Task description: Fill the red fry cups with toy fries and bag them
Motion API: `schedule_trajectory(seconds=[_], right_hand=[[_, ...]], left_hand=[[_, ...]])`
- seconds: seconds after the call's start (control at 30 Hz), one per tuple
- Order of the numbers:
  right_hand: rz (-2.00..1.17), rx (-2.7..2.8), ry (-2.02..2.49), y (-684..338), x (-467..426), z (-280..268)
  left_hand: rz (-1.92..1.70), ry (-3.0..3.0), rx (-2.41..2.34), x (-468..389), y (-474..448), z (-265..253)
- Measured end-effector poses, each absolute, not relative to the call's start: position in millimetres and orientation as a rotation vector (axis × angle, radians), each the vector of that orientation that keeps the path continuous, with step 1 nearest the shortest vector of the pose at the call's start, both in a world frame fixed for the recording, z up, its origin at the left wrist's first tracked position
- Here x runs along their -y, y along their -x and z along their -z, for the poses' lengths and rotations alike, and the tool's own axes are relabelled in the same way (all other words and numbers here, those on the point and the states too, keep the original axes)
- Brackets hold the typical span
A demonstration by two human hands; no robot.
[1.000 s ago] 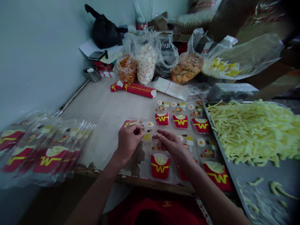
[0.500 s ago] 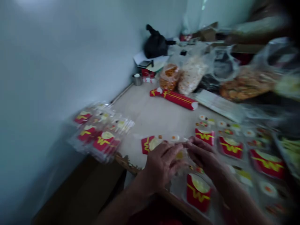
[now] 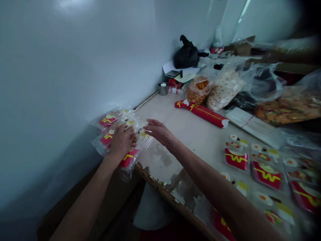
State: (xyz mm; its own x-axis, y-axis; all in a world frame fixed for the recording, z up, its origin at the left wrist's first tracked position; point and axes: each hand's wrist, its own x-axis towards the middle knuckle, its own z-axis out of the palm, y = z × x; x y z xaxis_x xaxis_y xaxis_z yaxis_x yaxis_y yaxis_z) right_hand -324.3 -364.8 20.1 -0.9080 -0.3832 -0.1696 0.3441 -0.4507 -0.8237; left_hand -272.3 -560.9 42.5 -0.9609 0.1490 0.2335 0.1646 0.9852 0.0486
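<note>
Tbl (image 3: 175, 107): packs (image 3: 130, 123) endwise, red ends (image 3: 128, 158) nr; R hand (image 3: 159, 132) uncurled, L hand (image 3: 121, 140) grip unclear.

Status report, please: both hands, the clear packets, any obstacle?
Left hand on piled clear plastic packets. Right hand open near them, contact unclear. Packets beside wall; no obstacle seen between hands and packets.

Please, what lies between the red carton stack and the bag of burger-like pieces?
In the head view, a pale, flat plastic bundle with a reddish band lies between them.
</note>
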Motion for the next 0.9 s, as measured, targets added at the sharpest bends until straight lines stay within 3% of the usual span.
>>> schedule_trajectory(seconds=[0.1,0.23,0.33,0.5,0.7,0.83,0.9], right_hand=[[2.338,-1.766,0.300,311,364,-11],[1.843,-2.535,0.864,272,360,5],[1.567,-2.629,1.001,259,372,17],[1.578,-2.553,1.077,268,356,25],[1.411,-2.814,0.591,242,226,19],[1.307,-2.998,0.160,219,129,-13],[1.065,-3.153,-0.020,213,87,-29]], left_hand=[[-0.051,0.308,2.919,563,284,-38],[-0.137,0.339,3.045,553,281,-62],[0.034,0.447,3.174,550,269,-75],[0.093,0.622,3.133,568,259,-53],[-0.043,0.446,3.039,568,253,-46],[-0.118,0.529,2.892,511,239,-52],[0.001,0.661,2.873,464,244,-45]])
